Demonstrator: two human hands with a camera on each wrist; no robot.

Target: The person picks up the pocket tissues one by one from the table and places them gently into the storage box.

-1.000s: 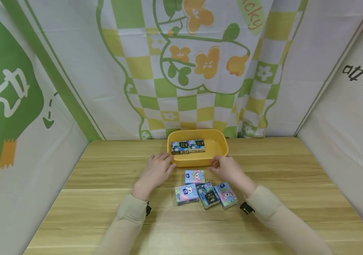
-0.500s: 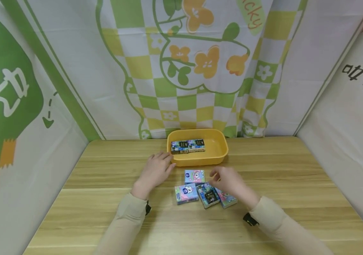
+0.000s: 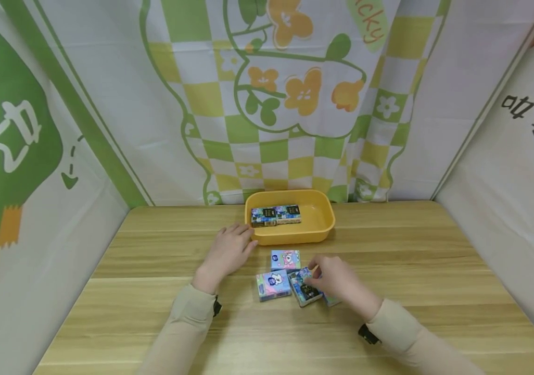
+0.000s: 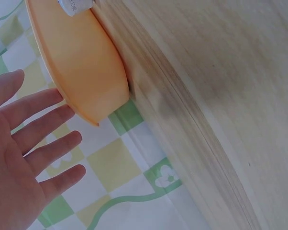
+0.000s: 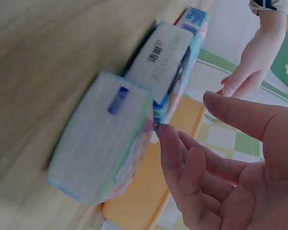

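My left hand (image 3: pixel 229 252) touches the near-left rim of the yellow tray (image 3: pixel 290 239) with its fingers extended, as the left wrist view also shows. My right hand (image 3: pixel 339 278) hovers over the tissue packs, thumb and fingers apart with nothing between them in the right wrist view. Its fingertips overlap a dark-blue floral tissue pack (image 3: pixel 305 296). Beneath the hand, a pink-and-blue tissue pack (image 3: pixel 331 300) is mostly hidden; its white end (image 5: pixel 101 139) fills the right wrist view. To the left lie a light-blue tissue pack (image 3: pixel 274 286) and, behind it, another with a pink cartoon (image 3: pixel 285 259).
Two dark floral packs (image 3: pixel 263 214) lie side by side in the tray's left part. The wooden table (image 3: pixel 154 260) reaches back to a checked green-and-yellow curtain (image 3: pixel 276 151). Fabric walls (image 3: pixel 506 208) stand on both sides.
My right hand has left the tray's near-right rim and come down toward me, over the dark and pink packs. The left hand stays at the tray, and the packs lie as before.
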